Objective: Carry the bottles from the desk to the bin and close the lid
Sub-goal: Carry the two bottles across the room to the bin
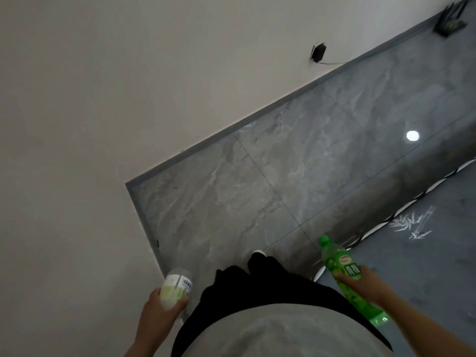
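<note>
My left hand (pixel 159 309) is closed around a short pale bottle (pixel 177 287) with a clear cap and a white label, at the lower left of the head view. My right hand (pixel 365 286) grips a tall green bottle (pixel 346 273) by its middle, with the green cap pointing up and left. Both bottles are held low in front of my body, one on each side. Neither the desk nor the bin is in sight.
I stand on a grey marble-tiled floor (pixel 296 163) beside a white wall (pixel 103 99) with a grey skirting. A dark rug (pixel 425 253) with a white-patterned edge lies at the right. A black plug (pixel 319 51) sits on the wall, and a dark device (pixel 450 21) at the far top right.
</note>
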